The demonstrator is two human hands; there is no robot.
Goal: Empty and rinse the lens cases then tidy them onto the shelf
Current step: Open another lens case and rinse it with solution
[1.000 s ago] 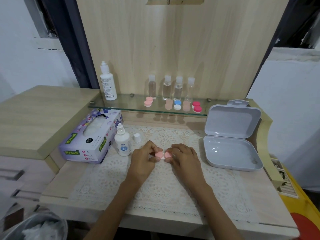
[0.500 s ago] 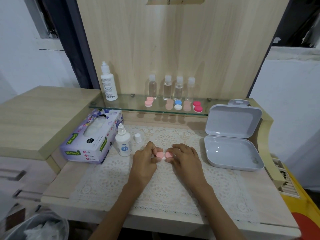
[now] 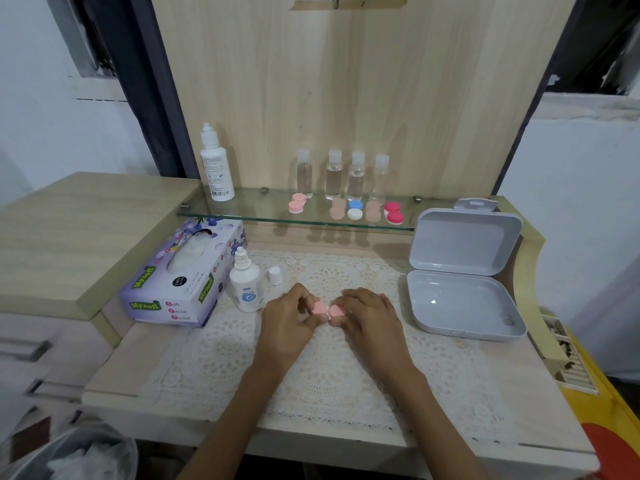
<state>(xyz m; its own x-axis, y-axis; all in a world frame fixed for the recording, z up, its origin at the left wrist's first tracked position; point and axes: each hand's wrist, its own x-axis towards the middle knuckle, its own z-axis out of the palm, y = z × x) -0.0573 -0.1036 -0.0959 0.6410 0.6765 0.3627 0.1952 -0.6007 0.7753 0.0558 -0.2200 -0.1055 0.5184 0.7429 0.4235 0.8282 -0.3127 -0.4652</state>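
Head view: pink lens case (image 3: 327,310) is held low over the lace mat (image 3: 329,379), mid-desk, between both hands. Two round matte pink caps are seen side by side. Left hand (image 3: 287,322) is curled, thumb and fingers pinched on the left cap. Right hand (image 3: 370,317) is curled likewise, fingertips gripped on the right cap. Whether the case is rested on the mat or lifted just off it cannot be told

Mat: white crochet, openwork circular motifs, laid on a pale wood-grain desk (image 3: 114,368)

Glass shelf (image 3: 242,211) is fixed to the wood-grain back panel on small metal clips. Five more lens cases (image 3: 355,209) are lined up on it in a row: pale pink, beige, blue/white, beige, magenta/white, each a pair of round caps. Four clear cylindrical bottles (image 3: 334,174) with translucent caps are stood upright behind them. A tall white opaque bottle (image 3: 216,168) with a nozzle tip is stood at the shelf's left end

Left of the hands: small white dropper bottle (image 3: 245,287), uncapped, upright; its white cap (image 3: 274,275) is set just beside it on the mat. A purple cardboard tissue box (image 3: 180,275) is placed next to that, touching or nearly so

Right of the hands: grey plastic box (image 3: 464,306), smooth, rounded corners, hinged lid propped open
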